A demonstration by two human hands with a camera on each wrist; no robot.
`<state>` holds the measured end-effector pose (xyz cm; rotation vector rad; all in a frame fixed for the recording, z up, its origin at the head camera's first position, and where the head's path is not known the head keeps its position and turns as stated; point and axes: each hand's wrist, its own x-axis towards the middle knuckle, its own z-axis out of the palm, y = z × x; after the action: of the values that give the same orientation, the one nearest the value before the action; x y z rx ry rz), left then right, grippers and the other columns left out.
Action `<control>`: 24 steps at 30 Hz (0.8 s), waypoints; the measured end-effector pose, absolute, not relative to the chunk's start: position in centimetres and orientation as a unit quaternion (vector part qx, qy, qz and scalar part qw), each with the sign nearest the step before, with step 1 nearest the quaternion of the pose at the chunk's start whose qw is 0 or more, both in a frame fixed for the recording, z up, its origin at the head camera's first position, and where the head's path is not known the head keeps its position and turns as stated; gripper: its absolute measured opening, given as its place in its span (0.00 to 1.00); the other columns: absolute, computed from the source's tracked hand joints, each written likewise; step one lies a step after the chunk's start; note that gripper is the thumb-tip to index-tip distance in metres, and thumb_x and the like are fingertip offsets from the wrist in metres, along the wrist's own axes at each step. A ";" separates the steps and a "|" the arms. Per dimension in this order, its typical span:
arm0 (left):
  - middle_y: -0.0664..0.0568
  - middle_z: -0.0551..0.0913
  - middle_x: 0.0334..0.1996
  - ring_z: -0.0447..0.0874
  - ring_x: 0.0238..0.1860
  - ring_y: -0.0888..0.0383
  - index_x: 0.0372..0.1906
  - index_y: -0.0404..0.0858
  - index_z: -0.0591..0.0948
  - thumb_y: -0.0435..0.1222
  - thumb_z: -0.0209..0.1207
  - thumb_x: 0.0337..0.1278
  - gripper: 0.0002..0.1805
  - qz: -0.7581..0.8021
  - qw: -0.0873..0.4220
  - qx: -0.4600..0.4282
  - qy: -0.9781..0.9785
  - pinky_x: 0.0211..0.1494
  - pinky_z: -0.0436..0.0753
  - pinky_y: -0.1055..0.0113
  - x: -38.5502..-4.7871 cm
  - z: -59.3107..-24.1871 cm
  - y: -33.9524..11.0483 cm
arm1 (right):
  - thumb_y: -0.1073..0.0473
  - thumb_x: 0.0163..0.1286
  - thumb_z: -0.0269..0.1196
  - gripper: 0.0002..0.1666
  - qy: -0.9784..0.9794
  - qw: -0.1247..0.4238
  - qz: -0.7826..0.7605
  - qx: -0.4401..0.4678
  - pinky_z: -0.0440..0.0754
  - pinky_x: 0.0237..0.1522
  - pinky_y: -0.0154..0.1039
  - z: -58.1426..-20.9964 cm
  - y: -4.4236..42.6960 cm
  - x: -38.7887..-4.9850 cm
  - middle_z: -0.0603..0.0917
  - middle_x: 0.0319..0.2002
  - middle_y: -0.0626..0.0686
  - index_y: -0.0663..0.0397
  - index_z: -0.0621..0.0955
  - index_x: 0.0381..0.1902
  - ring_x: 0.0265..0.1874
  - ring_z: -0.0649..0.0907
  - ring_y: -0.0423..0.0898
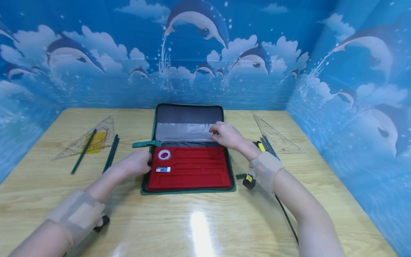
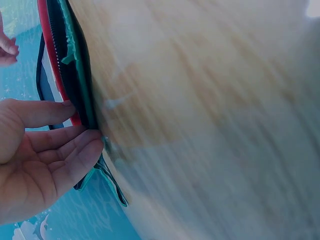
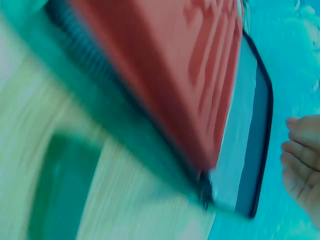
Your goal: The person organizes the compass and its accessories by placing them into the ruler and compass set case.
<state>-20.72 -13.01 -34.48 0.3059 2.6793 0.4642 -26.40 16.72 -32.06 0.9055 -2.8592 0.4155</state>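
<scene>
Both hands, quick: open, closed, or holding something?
Left hand: closed, pinching the side edge of the green case.
Right hand: open, loosely curled, holding nothing.

The table (image 1: 154,221) looks like smooth wood and is so glossy that a bright white light shines back from it. The zip case (image 1: 188,192) has a green cloth edge, a bit frayed, and rough little zip teeth (image 2: 57,57). Its strap (image 1: 142,144) looks like cloth too. The red tray (image 1: 192,181) looks dull and smooth (plastic or soft fuzz, I can't tell which). The pocket (image 1: 183,132) is shiny, see-through plastic with wrinkles. Both set squares (image 1: 110,125) (image 1: 290,150) are clear, smooth plastic. The wrist wraps (image 1: 266,169) look thin, creased and partly see-through.
</scene>
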 end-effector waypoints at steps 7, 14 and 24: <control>0.49 0.78 0.23 0.73 0.25 0.56 0.32 0.30 0.80 0.26 0.58 0.53 0.02 0.157 0.188 0.123 0.962 0.28 0.73 0.67 -20.7 -34.4 -13.0 | 0.64 0.62 0.63 0.12 -0.959 0.070 0.140 0.236 0.77 0.36 0.44 -32.2 21.4 -26.4 0.80 0.33 0.58 0.67 0.82 0.41 0.33 0.79 0.51; 0.49 0.79 0.25 0.74 0.26 0.56 0.34 0.30 0.81 0.26 0.59 0.52 0.04 0.156 0.190 0.118 0.962 0.30 0.74 0.66 -20.6 -34.4 -13.0 | 0.63 0.63 0.62 0.16 -0.973 0.037 0.147 0.175 0.76 0.38 0.47 -33.3 25.5 -26.6 0.80 0.36 0.62 0.71 0.80 0.45 0.36 0.78 0.54; 0.49 0.78 0.25 0.74 0.25 0.57 0.37 0.29 0.80 0.25 0.56 0.54 0.06 0.172 0.197 0.108 0.959 0.29 0.73 0.68 -20.7 -34.4 -12.9 | 0.57 0.60 0.65 0.22 -0.985 -0.041 0.122 0.118 0.75 0.47 0.52 -34.9 29.2 -26.1 0.81 0.43 0.65 0.71 0.79 0.46 0.44 0.79 0.59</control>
<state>-20.69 -12.94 -34.44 0.3012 2.6850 0.4823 -26.10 29.15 -34.90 0.3804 -3.1773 0.3944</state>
